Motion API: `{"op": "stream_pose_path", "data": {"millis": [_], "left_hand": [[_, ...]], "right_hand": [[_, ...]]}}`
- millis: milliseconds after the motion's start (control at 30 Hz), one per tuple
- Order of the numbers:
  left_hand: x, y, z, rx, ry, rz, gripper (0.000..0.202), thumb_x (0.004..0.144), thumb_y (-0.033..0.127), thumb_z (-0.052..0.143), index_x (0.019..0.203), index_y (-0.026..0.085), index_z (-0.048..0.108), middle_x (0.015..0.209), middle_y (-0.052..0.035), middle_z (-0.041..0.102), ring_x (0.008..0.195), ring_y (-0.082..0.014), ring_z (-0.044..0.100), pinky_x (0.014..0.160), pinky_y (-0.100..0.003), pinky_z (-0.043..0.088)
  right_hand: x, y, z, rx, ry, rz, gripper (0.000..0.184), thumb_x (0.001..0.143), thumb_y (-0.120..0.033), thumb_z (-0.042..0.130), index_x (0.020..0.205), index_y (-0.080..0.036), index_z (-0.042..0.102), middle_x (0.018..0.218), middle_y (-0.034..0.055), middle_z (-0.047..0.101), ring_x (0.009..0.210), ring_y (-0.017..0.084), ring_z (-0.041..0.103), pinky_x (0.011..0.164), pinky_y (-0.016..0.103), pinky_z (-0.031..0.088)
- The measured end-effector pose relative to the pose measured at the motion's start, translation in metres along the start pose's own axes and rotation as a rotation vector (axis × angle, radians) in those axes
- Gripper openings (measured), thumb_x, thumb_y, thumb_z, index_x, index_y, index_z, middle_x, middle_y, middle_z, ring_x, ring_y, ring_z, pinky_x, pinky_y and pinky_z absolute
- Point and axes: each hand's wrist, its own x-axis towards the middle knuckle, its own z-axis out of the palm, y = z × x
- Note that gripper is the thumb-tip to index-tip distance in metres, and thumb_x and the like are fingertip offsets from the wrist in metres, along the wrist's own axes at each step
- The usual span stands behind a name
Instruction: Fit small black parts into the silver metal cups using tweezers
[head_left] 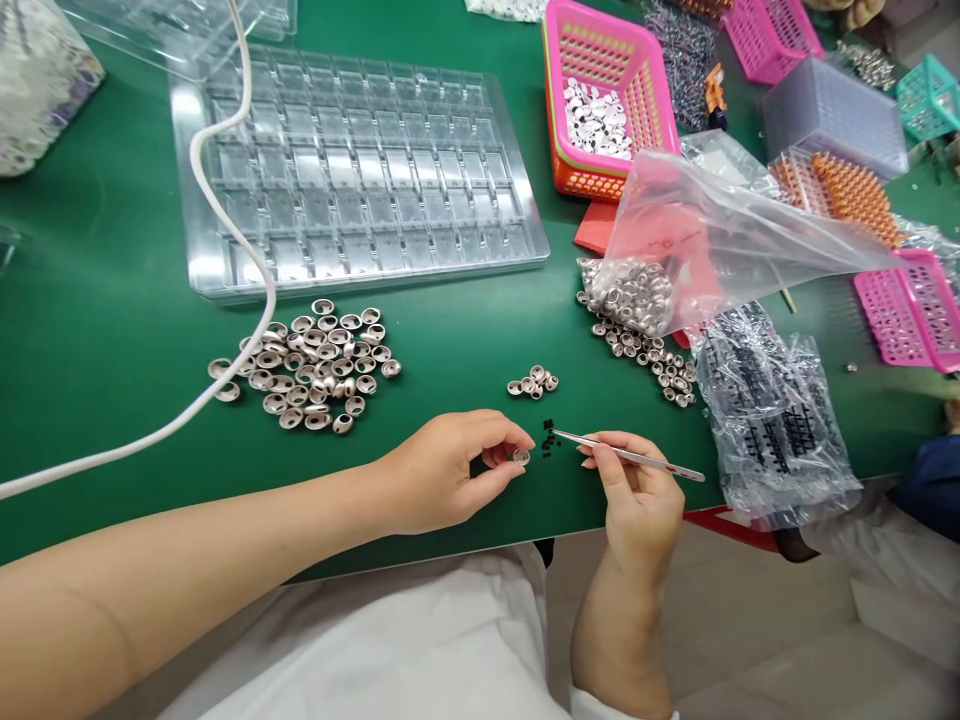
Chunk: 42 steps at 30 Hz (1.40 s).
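My left hand [450, 470] pinches a small silver metal cup [521, 457] between thumb and fingertips, just above the green table [112, 300]. My right hand [637, 500] grips thin metal tweezers [630, 456], whose tips point left toward a few tiny black parts [550, 437] lying on the table. A small cluster of silver cups [533, 382] sits just beyond both hands. A large pile of the same cups [311, 365] lies to the left.
A clear compartment tray [360, 170] lies at the back, with a white cable [225, 220] across it. An open plastic bag [697, 240] spills silver cups [637, 310] at right. Pink baskets [600, 90], a bag of black parts [772, 420] and orange-tipped pieces [855, 195] crowd the right side.
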Motion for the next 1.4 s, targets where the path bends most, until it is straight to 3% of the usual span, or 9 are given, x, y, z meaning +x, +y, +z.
{"op": "stream_pose_path", "data": {"millis": [167, 400, 600, 767, 867, 967, 1100, 1233, 1400], "left_hand": [[-0.001, -0.001, 0.0, 0.033, -0.032, 0.025, 0.014, 0.095, 0.019, 0.058, 0.105, 0.017, 0.067, 0.098, -0.0057, 0.073, 0.079, -0.0137, 0.068, 0.07, -0.023, 0.055], [-0.004, -0.006, 0.002, 0.155, -0.164, 0.155, 0.012, 0.1, 0.017, 0.048, 0.107, 0.018, 0.058, 0.105, -0.0105, 0.073, 0.121, -0.0261, 0.064, 0.084, -0.035, 0.055], [-0.004, -0.006, 0.004, 0.234, -0.194, 0.175, 0.012, 0.101, 0.018, 0.046, 0.108, 0.018, 0.056, 0.124, -0.0144, 0.07, 0.114, -0.0258, 0.064, 0.085, -0.038, 0.055], [-0.004, -0.006, 0.005, 0.23, -0.224, 0.228, 0.014, 0.101, 0.018, 0.045, 0.107, 0.018, 0.058, 0.132, -0.0132, 0.068, 0.1, -0.0238, 0.062, 0.082, -0.038, 0.055], [-0.002, -0.005, 0.004, 0.094, -0.159, 0.195, 0.015, 0.1, 0.018, 0.047, 0.109, 0.019, 0.059, 0.118, -0.0119, 0.072, 0.106, -0.0222, 0.064, 0.08, -0.032, 0.056], [-0.001, -0.002, 0.001, 0.012, -0.013, 0.076, 0.013, 0.099, 0.02, 0.05, 0.109, 0.019, 0.059, 0.118, -0.0113, 0.072, 0.093, -0.0174, 0.068, 0.076, -0.028, 0.055], [0.0, 0.002, -0.002, -0.006, 0.168, -0.024, 0.014, 0.097, 0.023, 0.054, 0.109, 0.018, 0.061, 0.118, -0.0094, 0.072, 0.079, -0.0139, 0.067, 0.076, -0.029, 0.056], [0.001, 0.002, -0.004, -0.036, 0.245, -0.103, 0.019, 0.097, 0.028, 0.056, 0.111, 0.017, 0.063, 0.11, -0.0074, 0.074, 0.079, -0.0148, 0.068, 0.072, -0.028, 0.056], [0.003, 0.0, -0.005, -0.06, 0.245, -0.127, 0.022, 0.096, 0.029, 0.056, 0.113, 0.017, 0.064, 0.106, -0.0063, 0.074, 0.079, -0.0154, 0.068, 0.072, -0.028, 0.056]], "right_hand": [[0.0, 0.002, 0.0, -0.025, -0.009, -0.004, 0.014, 0.087, -0.033, 0.074, 0.094, -0.021, 0.073, 0.092, 0.0039, 0.075, 0.077, 0.015, 0.072, 0.064, 0.025, 0.059], [-0.001, 0.001, -0.001, -0.026, -0.034, 0.011, 0.015, 0.087, -0.034, 0.074, 0.093, -0.021, 0.073, 0.092, 0.0038, 0.075, 0.077, 0.016, 0.072, 0.066, 0.026, 0.059], [-0.001, 0.003, 0.0, 0.036, -0.01, -0.029, 0.014, 0.086, -0.032, 0.074, 0.093, -0.02, 0.072, 0.09, 0.0039, 0.074, 0.074, 0.016, 0.069, 0.065, 0.028, 0.057], [0.002, 0.0, 0.001, 0.238, 0.043, -0.204, 0.009, 0.093, -0.025, 0.061, 0.088, -0.022, 0.068, 0.08, 0.0022, 0.068, 0.075, 0.017, 0.064, 0.07, 0.034, 0.054], [0.005, -0.012, -0.009, 0.236, 0.008, -0.341, 0.02, 0.095, -0.021, 0.05, 0.09, -0.023, 0.069, 0.084, 0.0049, 0.067, 0.085, 0.022, 0.064, 0.076, 0.04, 0.054], [0.007, -0.025, -0.02, -0.061, -0.088, -0.389, 0.024, 0.097, -0.019, 0.049, 0.101, -0.026, 0.072, 0.1, 0.0072, 0.067, 0.089, 0.021, 0.064, 0.073, 0.037, 0.054], [0.017, -0.029, -0.018, -0.46, -0.417, -0.375, 0.026, 0.093, -0.029, 0.064, 0.119, -0.03, 0.068, 0.115, 0.0063, 0.062, 0.093, 0.02, 0.066, 0.079, 0.036, 0.058], [0.03, -0.022, -0.002, -0.565, -0.52, -0.38, 0.044, 0.084, -0.034, 0.078, 0.124, -0.029, 0.063, 0.117, 0.0058, 0.062, 0.104, 0.024, 0.064, 0.091, 0.04, 0.056], [0.041, -0.024, 0.01, -0.59, -0.581, -0.419, 0.017, 0.088, -0.028, 0.074, 0.104, -0.027, 0.069, 0.104, 0.0031, 0.066, 0.097, 0.022, 0.063, 0.084, 0.036, 0.053]]}}
